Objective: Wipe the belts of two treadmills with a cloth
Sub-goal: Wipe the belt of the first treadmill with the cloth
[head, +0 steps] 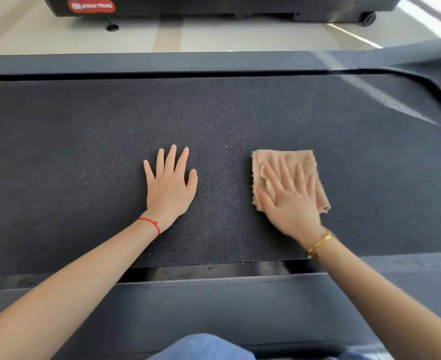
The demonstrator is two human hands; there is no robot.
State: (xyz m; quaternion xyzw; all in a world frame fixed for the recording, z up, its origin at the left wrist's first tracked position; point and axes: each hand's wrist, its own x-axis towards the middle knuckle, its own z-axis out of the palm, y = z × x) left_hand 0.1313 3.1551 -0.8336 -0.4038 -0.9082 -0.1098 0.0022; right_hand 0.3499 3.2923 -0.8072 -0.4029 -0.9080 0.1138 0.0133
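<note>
Closest to the person is a bit of blue trousers (201,346) at the bottom, and then the grey near side rail (214,307) of the treadmill. Both bare arms reach over that rail onto the black belt (84,152).

The left hand (168,188) lies flat on the bare belt, near the middle of it. Its fingers (171,157) are straight and spread wide, and it holds nothing. A red string (149,223) goes round that wrist.

The right hand (289,201) lies flat on top of the tan cloth (284,158). Its fingers (284,170) are straight and a little apart, pressing the cloth down, not curled round it. A gold bracelet (319,245) sits on that wrist.

The cloth is folded and lies on the belt right under the right hand, a bit nearer the near edge than the far edge. Its long side runs from the near edge toward the far edge. The right hand is the one on it; the left hand is well apart, to its left. More belt lies open on both sides, so I think the wiping is partly done at most.

Past the far rail (162,61) is pale floor (214,35), and then another treadmill (214,6) with a red label (91,6). It looks untouched.
</note>
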